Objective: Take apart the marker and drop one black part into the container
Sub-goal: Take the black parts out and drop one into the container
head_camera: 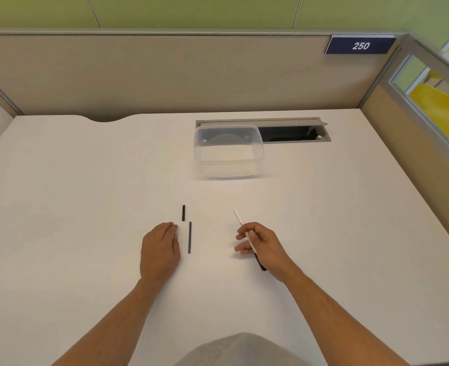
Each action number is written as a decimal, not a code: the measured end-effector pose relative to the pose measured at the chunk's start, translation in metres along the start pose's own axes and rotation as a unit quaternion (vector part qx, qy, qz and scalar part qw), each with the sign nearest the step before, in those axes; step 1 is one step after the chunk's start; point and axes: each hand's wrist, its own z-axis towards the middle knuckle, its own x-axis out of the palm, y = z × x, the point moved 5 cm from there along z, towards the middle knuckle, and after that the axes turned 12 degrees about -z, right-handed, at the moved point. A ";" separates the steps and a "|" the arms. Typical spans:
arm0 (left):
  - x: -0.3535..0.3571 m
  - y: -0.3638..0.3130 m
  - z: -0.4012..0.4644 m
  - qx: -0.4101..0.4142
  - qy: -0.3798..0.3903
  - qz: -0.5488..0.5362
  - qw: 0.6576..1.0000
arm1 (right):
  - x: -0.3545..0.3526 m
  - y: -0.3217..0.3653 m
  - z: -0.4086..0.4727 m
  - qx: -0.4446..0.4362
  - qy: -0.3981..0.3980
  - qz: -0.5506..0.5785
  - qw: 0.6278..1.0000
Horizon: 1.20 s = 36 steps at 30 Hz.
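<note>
The marker is lying in pieces across the lower middle of the frame. Just left of centre a short black part [183, 212] is resting on the white desk [73, 194], and right below it a longer, thin black rod [189, 237] is lying almost straight up and down in the picture, the two nearly end to end but not touching. The left hand [160, 249] is lying palm down just beside the rod, its fingers relaxed and flat on the desk, holding nothing. To the right of centre, the right hand [260, 243] is pinching the white barrel [244, 231] between thumb and fingertips, the white tip pointing toward the upper left and a dark end [261, 266] poking out below the palm.

The clear container [228, 151] is sitting open above centre, well apart from both hands, partly over a grey cable hatch [294, 130].

Both loose black pieces are looking light and stiff, hard plastic, likely smooth and apt to roll or skitter. I'd judge the short one the easier pick: a thumb-and-forefinger pinch across its middle. The thin rod is lying very low against the desk, so a fingertip may need to tip up one end first.
</note>
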 end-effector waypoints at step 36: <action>0.014 0.009 -0.001 -0.036 0.091 0.019 0.995 | 0.015 0.024 0.027 -0.091 -0.083 -0.345 0.931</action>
